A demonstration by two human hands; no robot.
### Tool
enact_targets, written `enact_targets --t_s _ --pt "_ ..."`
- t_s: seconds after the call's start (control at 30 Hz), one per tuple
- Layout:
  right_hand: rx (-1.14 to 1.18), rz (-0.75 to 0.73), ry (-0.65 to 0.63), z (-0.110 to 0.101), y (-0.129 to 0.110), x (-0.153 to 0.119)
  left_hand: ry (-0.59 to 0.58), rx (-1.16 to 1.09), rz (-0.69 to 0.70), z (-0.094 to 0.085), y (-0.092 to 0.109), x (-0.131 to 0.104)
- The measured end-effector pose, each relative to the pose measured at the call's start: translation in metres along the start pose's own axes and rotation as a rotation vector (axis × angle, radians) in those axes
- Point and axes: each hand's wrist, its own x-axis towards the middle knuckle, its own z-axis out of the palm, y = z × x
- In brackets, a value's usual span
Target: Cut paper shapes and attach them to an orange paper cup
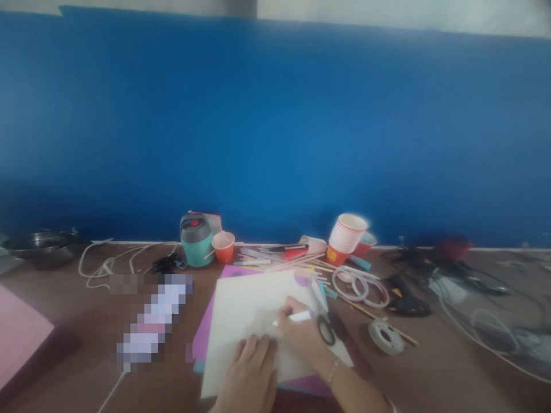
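Blue wall [275, 126] across the back, brown tabletop [86, 344] spread out beneath it, and centre stage is a white sheet [241, 304] lying over purple paper [206, 321]. Take twelve o'clock as the wall. Right hand [297, 332] on the white marker [302, 316], and it's a narrow grip, fingers closed around the barrel! Its long axis lies nearly crosswise: tip out at nine, purple-tinged end just shy of three. That tip meets the sheet or hovers barely over it; from this view I cannot tell which. Now the left hand [253, 370], palm down on the sheet at seven o'clock from the tip, fingers stretched and close together, holding nothing that shows. So the right is plainly the nearer hand, wrapped on the marker itself, with the left just beside. Scissors [317, 298] lie at two o'clock from the right hand, very near it, and further out, about three, there's a tape roll [388, 345] on the tabletop, well apart from both hands.
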Motion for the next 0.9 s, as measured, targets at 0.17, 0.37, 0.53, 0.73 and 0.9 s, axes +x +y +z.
enact_targets --t_s 0.17,0.37,0.53,0.73,0.9 --pt "-0.002 -0.001 -0.013 -0.0003 -0.0010 -0.0006 0.023 0.014 -0.004 0.0010 -0.0003 -0.0007" --pt "0.005 0.019 -0.027 -0.0005 -0.0006 -0.0008 0.003 -0.009 -0.015 0.0005 0.0011 -0.0003" --pt "0.004 0.035 -0.047 0.0003 0.0010 -0.0002 0.040 0.015 0.001 0.0008 0.0009 -0.0008" --pt "-0.012 0.035 -0.073 0.0008 0.0042 0.0006 0.044 0.017 0.006 0.0022 0.0001 -0.0019" --pt "0.001 0.053 -0.048 0.0024 0.0052 0.0006 0.020 0.015 -0.008 0.0022 0.0016 -0.0008"
